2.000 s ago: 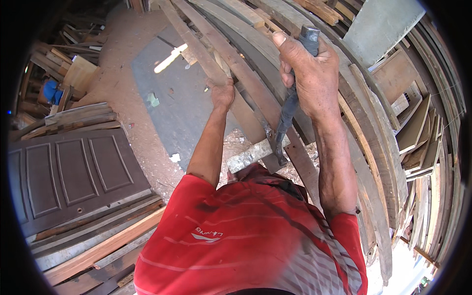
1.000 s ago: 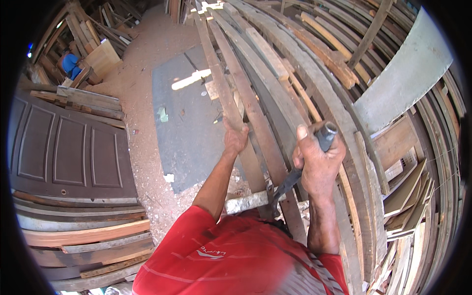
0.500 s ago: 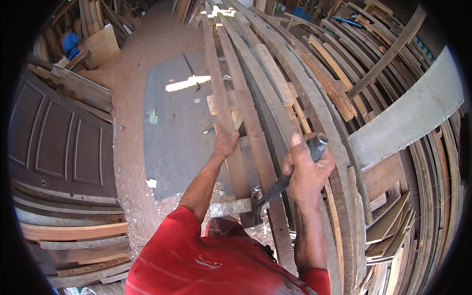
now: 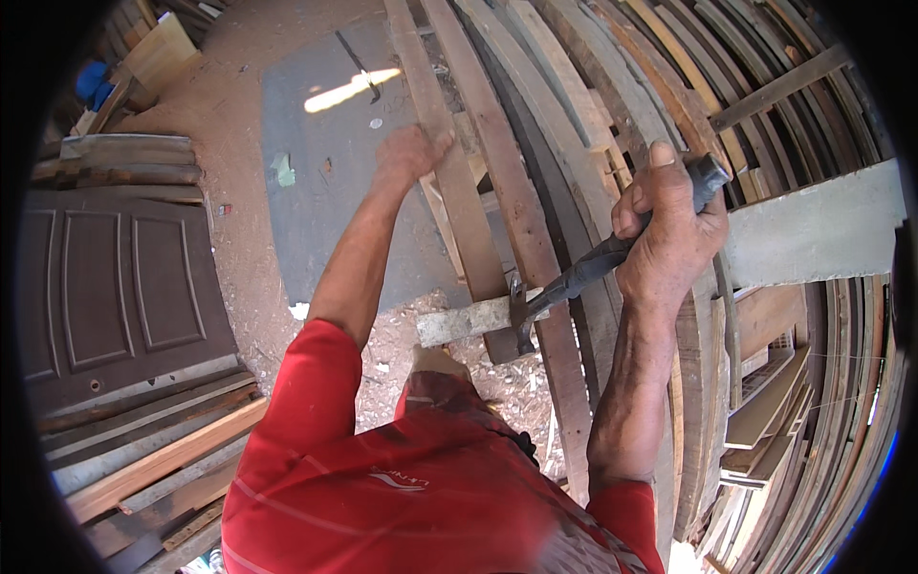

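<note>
My right hand (image 4: 669,215) is wrapped round the dark handle of a hammer (image 4: 598,268), thumb up along the grip. The hammer's metal head hangs low to the left, over a narrow plank (image 4: 473,230) and beside a whitish, rough wooden piece (image 4: 464,323). With the left arm stretched forward, my left hand (image 4: 411,155) is closed on the left edge of that same plank. Some of its fingers are hidden against the wood. A pale strip of wood (image 4: 442,225) shows along the plank's left side, just below the hand.
Long boards (image 4: 521,201) run forward on the right, with more stacked timber (image 4: 841,383) beyond. A grey flat panel (image 4: 889,206) juts in at the right. A dark panelled door (image 4: 134,287) and piled planks lie left. On the floor is a grey sheet (image 4: 325,210) bearing a dark bar (image 4: 356,62).
The view has shifted. My left hand has moved farther forward along the plank. My right hand has carried the hammer up and to the right, still gripping its handle.
</note>
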`<state>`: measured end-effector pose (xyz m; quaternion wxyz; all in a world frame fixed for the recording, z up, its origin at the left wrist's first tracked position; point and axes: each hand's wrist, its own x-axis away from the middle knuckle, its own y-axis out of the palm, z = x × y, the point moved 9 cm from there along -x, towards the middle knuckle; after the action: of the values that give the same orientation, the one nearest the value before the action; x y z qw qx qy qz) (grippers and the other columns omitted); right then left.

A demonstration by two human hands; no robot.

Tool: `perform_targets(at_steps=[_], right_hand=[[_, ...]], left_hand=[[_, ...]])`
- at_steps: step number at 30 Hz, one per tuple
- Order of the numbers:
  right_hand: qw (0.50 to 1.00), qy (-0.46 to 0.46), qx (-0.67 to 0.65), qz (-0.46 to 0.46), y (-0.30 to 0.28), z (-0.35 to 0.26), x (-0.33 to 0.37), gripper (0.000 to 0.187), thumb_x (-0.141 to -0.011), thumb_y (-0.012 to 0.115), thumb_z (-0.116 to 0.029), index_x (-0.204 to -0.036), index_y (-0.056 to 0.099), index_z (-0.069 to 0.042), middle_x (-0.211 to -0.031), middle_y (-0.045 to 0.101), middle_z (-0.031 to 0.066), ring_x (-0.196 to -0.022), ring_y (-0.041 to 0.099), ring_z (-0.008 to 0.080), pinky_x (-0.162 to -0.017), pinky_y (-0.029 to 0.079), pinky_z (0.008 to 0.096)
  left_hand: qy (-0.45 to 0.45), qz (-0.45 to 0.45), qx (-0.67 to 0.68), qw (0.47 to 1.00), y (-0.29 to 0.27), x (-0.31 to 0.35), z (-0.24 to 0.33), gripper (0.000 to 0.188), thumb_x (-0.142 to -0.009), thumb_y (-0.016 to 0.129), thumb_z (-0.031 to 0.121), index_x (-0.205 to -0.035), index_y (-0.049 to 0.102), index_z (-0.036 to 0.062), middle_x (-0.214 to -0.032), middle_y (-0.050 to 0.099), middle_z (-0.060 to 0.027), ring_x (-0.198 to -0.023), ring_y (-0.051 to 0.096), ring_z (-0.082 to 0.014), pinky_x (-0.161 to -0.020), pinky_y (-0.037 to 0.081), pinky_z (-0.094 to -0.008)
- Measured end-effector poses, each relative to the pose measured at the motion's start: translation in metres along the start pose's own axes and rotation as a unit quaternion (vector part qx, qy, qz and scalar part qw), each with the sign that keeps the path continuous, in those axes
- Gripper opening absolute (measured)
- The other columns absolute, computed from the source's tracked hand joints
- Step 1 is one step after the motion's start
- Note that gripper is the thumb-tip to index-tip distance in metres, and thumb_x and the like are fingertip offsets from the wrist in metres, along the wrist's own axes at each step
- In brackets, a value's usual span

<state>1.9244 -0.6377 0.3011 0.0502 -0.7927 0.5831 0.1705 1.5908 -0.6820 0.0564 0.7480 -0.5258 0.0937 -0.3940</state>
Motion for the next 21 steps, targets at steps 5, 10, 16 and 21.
perform_targets(at_steps=[5, 10, 16, 21], right_hand=[[0.999, -0.021, -0.030, 0.000, 0.011, -0.004, 0.004, 0.025, -0.091, 0.076, -0.021, -0.083, 0.060, -0.004, -0.054, 0.051, 0.0019, -0.041, 0.047, 0.0096, -0.040, 0.036, 0.0245], [0.999, 0.014, -0.026, 0.034, 0.009, 0.002, -0.004, 0.025, -0.090, 0.075, -0.021, -0.079, 0.062, -0.003, -0.055, 0.049, 0.0026, -0.041, 0.045, 0.0103, -0.039, 0.033, 0.0246], [0.999, -0.023, -0.022, -0.025, 0.044, 0.013, -0.036, 0.026, -0.094, 0.071, -0.022, -0.079, 0.063, -0.002, -0.058, 0.050, 0.0022, -0.043, 0.045, 0.0092, -0.039, 0.035, 0.0244], [0.999, -0.009, -0.052, 0.010, 0.077, 0.022, -0.067, 0.028, -0.091, 0.075, -0.023, -0.075, 0.058, -0.007, -0.057, 0.051, 0.0011, -0.042, 0.045, 0.0100, -0.040, 0.037, 0.0263]], left_hand=[[0.037, 0.132, 0.162, 0.977, 0.016, -0.123, -0.043, 0.115, -0.085, 0.067, 0.065, -0.153, 0.019, -0.0147, -0.142, 0.055, -0.0318, -0.134, 0.053, -0.0401, -0.111, 0.045, -0.0421], [-0.026, 0.149, 0.158, 0.976, 0.027, -0.125, -0.027, 0.124, -0.084, 0.069, 0.066, -0.153, 0.010, -0.0187, -0.145, 0.049, -0.0366, -0.138, 0.048, -0.0442, -0.114, 0.041, -0.0418], [0.035, 0.260, -0.033, 0.965, 0.044, -0.262, -0.082, 0.073, -0.096, 0.058, 0.051, -0.153, 0.036, 0.0101, -0.143, 0.055, -0.0281, -0.135, 0.053, -0.0348, -0.118, 0.032, -0.0395], [0.333, 0.184, 0.168, 0.910, 0.031, -0.314, -0.062, 0.048, -0.099, 0.051, 0.044, -0.138, 0.056, 0.0162, -0.131, 0.066, -0.0144, -0.117, 0.061, -0.0296, -0.111, 0.040, -0.0446]])
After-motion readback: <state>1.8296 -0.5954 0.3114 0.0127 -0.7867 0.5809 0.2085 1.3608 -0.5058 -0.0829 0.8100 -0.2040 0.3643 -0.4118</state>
